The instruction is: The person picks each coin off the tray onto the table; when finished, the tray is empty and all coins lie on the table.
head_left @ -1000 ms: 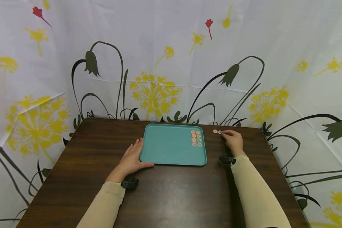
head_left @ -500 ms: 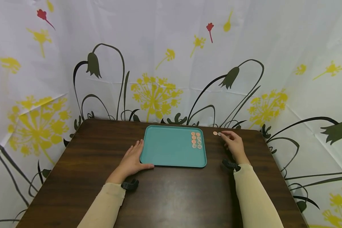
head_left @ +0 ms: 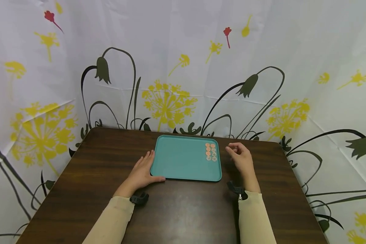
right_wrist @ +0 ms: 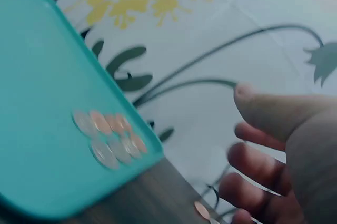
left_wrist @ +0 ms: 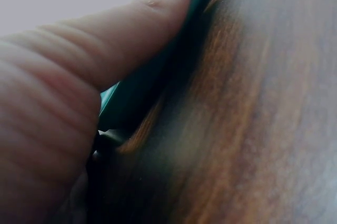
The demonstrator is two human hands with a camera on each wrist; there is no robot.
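Observation:
A teal tray [head_left: 183, 157] lies on the dark wooden table. My left hand [head_left: 140, 173] rests at its near left corner, fingers straight along the left side and thumb [left_wrist: 142, 29] along the front edge. Copper and silver coins [head_left: 208, 149] form two short columns near the tray's right side. Just right of the tray hovers my right hand [head_left: 241, 158]. In the right wrist view its thumb and loosely bent fingers [right_wrist: 253, 163] are apart, with nothing between them. Below them a copper coin [right_wrist: 201, 210] and part of a silver one lie on the table; the hand hides both in the head view.
Behind the table's far edge hangs a white curtain [head_left: 158, 44] printed with yellow flowers and dark green stems. Bare wood of the table [head_left: 186, 210] stretches in front of the tray. A dark band [head_left: 139, 199] sits on the left wrist.
My right hand has drawn back from the two loose coins and moved left and nearer to the tray. The left hand has stayed on the tray's corner. The camera view has shifted slightly.

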